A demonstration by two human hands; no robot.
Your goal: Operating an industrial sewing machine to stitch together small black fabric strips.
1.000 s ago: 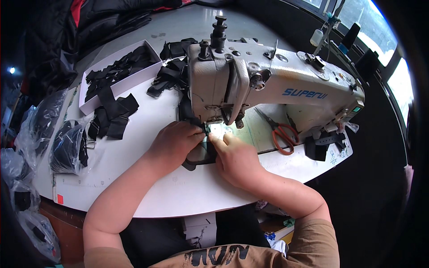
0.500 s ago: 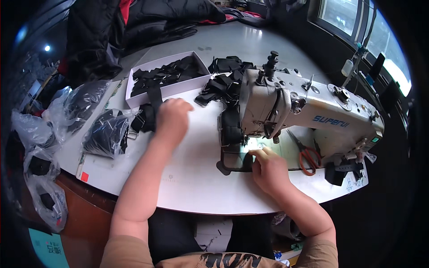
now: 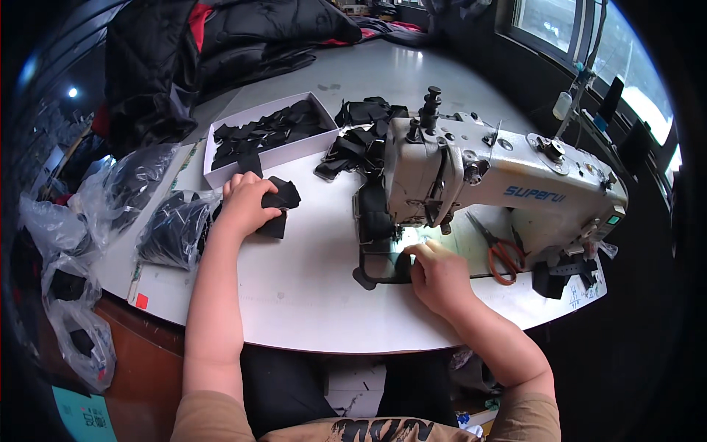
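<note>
My left hand [image 3: 247, 206] is curled round a piece of black webbing [image 3: 283, 194] just in front of the white box, thumb on its near side. Part of that webbing lies hidden under the fingers. Beside the needle of the sewing machine [image 3: 501, 173], my right hand [image 3: 440, 271] is closed, its thumb and forefinger together at a dark strap end [image 3: 401, 264] on the machine bed. More black webbing [image 3: 374, 210] with a metal buckle lies left of the needle, beneath the machine head.
An open white box [image 3: 294, 147] of black webbing pieces stands behind my left hand. More buckled straps [image 3: 350, 155] are heaped beside it. Clear plastic bags [image 3: 173, 228] lie at the left. Orange-handled scissors [image 3: 504, 259] rest under the machine arm. Black padded fabric [image 3: 250, 44] lies at the back.
My left hand has moved left and closed on black webbing, which now sticks out to the right of its fingers. My right hand stays by the needle. The whole view has shifted slightly.
</note>
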